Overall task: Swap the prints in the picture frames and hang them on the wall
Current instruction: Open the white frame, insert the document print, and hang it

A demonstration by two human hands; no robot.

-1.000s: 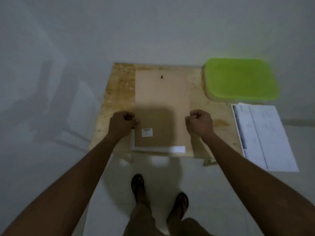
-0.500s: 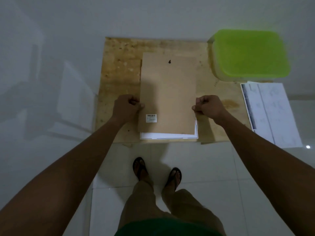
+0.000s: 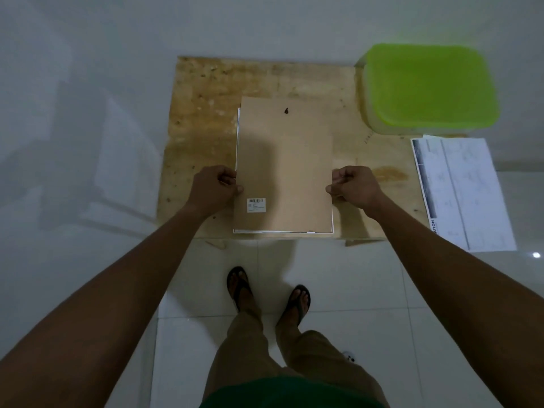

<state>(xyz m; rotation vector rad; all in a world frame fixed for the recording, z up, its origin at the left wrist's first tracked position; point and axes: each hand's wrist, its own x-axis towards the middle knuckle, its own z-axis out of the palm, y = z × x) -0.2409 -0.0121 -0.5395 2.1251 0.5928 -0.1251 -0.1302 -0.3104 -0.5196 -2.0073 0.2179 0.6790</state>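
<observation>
Single head view, high above the table (image 3: 206, 119), facing steeply down and forward; table centred, wall beyond, floor nearer.

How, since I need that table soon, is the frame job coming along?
Roughly midway, I'd judge. Done: printed sheets lie set aside at the right of the table. In hand: the left hand and right hand pinch the brown backing board by its sides, with white edges showing beneath. Left: securing it, any second frame, and hanging; nothing hung shows.
</observation>
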